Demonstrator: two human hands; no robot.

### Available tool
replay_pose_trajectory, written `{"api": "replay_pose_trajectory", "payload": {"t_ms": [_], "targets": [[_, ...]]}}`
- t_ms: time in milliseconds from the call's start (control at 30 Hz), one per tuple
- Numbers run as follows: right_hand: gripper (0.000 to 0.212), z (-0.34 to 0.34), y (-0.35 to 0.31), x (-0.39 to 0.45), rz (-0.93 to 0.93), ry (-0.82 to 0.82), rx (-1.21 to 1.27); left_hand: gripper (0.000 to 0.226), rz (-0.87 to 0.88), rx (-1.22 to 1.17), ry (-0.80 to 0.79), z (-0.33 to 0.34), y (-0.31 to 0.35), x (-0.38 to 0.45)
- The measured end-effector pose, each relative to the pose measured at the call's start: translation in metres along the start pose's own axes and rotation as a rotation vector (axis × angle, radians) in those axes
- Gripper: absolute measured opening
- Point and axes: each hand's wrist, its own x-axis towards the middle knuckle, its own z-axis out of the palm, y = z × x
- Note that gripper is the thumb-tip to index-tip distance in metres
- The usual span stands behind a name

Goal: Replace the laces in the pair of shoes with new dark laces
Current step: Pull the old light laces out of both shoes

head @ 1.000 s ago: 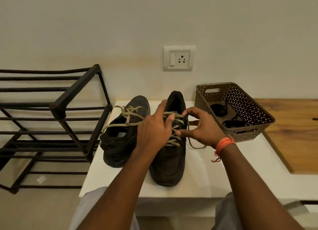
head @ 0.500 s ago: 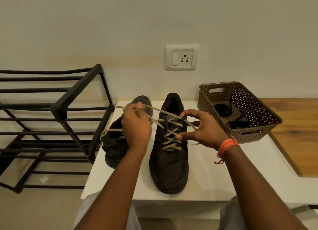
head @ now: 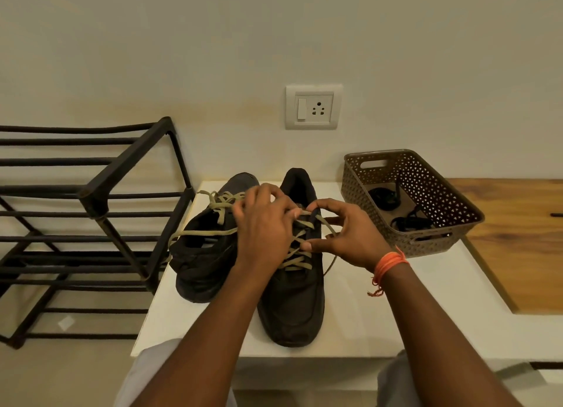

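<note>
Two dark shoes [head: 292,300] side by side, tan laces [head: 297,254] threaded.

Both forearms were bare to the lower frame edge; no sleeves visible. The right wrist carried a band of orange thread [head: 391,262], wound in several turns, with a short frayed tail [head: 375,289] hanging loose below it. The left hand [head: 264,229] and right hand [head: 347,239] were bare. Light grey trouser fabric [head: 152,367] covered both knees.

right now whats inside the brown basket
Two dark lace bundles lie on the floor of the basket. Its near wall hides the front strip of the floor.
</note>
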Motion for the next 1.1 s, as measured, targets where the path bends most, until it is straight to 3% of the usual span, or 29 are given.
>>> {"api": "replay_pose_trajectory", "payload": {"t_ms": [167, 200, 267, 400, 500, 567, 700, 833, 1000, 1100], "targets": [[0.056, -0.001, -0.002, 0.001, 0.035, -0.002, 0.012, 0.019, -0.359, -0.295, 0.503, -0.029, -0.025, 0.006], [0.056, 0.0, -0.002, 0.0, 0.036, 0.001, 0.009, 0.019, -0.395, -0.269, 0.521, -0.033, -0.028, 0.004], [0.055, 0.001, -0.003, -0.001, 0.035, 0.004, 0.0, 0.022, -0.335, -0.125, 0.412, -0.035, -0.028, -0.002], [0.057, 0.002, -0.003, -0.002, 0.04, 0.009, -0.002, 0.029, 0.037, 0.05, 0.067, -0.014, -0.005, -0.005], [0.057, 0.003, -0.003, -0.003, 0.018, 0.013, -0.003, 0.026, 0.104, 0.1, -0.098, 0.004, 0.005, -0.003], [0.056, 0.002, -0.001, -0.002, 0.026, 0.003, -0.002, 0.022, 0.054, 0.064, -0.044, 0.006, 0.005, -0.004], [0.052, -0.002, 0.001, 0.001, 0.058, 0.001, -0.021, 0.016, -0.232, -0.024, 0.261, -0.025, -0.014, 0.004], [0.029, 0.006, -0.01, 0.004, 0.037, 0.123, -0.111, 0.016, -0.215, -0.034, 0.013, -0.048, -0.034, -0.007], [0.014, 0.024, -0.028, 0.006, 0.016, 0.049, -0.323, 0.058, 0.068, -0.041, -0.174, -0.038, -0.019, -0.005], [0.014, 0.026, -0.029, 0.004, 0.007, 0.226, -0.266, 0.049, 0.127, -0.052, -0.28, -0.026, -0.014, 0.001]]}}
